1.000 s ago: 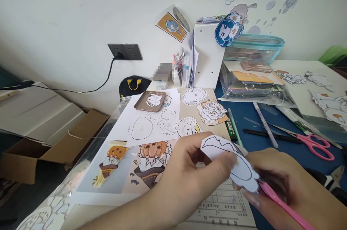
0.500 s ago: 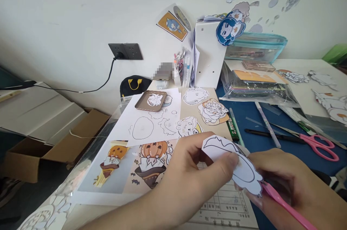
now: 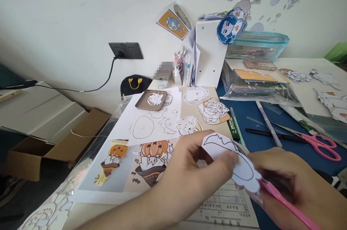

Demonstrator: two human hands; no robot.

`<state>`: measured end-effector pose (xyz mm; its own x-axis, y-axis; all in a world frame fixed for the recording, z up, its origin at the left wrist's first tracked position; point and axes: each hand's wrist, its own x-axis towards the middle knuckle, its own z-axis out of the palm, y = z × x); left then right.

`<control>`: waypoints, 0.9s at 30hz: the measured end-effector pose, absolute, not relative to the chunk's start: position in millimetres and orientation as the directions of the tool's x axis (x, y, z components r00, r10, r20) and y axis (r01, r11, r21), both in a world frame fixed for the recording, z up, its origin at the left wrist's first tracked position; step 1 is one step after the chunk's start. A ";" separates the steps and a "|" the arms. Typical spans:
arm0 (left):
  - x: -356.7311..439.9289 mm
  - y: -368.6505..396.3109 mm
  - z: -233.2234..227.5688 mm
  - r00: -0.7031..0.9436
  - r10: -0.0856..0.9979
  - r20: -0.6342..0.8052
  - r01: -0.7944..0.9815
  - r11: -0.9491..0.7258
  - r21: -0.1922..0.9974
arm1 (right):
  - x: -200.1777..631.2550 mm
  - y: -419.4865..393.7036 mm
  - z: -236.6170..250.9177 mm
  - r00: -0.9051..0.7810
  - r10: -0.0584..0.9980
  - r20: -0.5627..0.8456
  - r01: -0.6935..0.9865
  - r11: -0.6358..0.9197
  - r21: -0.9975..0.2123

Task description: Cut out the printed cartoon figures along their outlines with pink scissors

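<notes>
head view looks down on a crowded worktop with a blue mat, and its clutter is the biggest source of trouble: printed sheets, loose cutouts and pens lie close under the hands, so a dropped piece could vanish among look-alike shapes. the pumpkin print lies just beyond the left hand, and the ruled sheet sits directly beneath both hands; a blade dipping too low could, i judge, nick that sheet. next comes the left hand, clamped by thumb and fingers on the paper cutout, which is held up off the worktop between the two hands, tilted toward the camera. the thumb sits on the paper's face close to where the blades seem to meet it, so a quick snip could catch the thumb tip. the right hand is closed round the pink scissors, whose handle runs off to the lower right; the blades are hidden behind the paper, so i cannot tell how wide they gape. smallest of all, the black outline on the cutout leaves only a thin white margin, and the paper looks limp, so a slight twist of either hand may cut through the line or tear the narrow lobes at its lower edge.
</notes>
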<state>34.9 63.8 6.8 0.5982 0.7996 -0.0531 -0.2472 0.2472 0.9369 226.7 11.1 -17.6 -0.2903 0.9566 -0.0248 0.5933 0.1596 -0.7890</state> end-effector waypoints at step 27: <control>32.0 67.0 5.8 0.626 0.776 -0.085 -0.159 0.233 0.959 | 226.9 14.0 -10.3 -0.345 0.938 -0.040 0.642 0.205 -0.739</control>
